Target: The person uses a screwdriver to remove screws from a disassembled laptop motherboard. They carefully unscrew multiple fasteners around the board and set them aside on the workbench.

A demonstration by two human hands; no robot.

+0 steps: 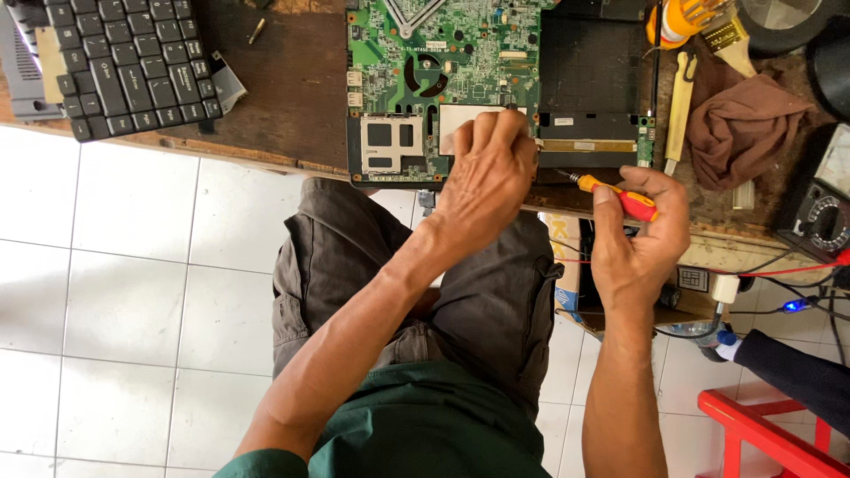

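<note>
In the middle of the frame, the left hand [485,173] presses its bent fingers down on a green circuit board [434,62], which lies on the brown table [283,97] at the top. Just to its right, the right hand [642,235] is closed around a red and yellow screwdriver [620,196]. A black keyboard [133,57] sits at the upper left.

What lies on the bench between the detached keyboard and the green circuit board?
In the head view, mostly bare dark wood between the keyboard and circuit board; only a small metal piece lies there.
</note>
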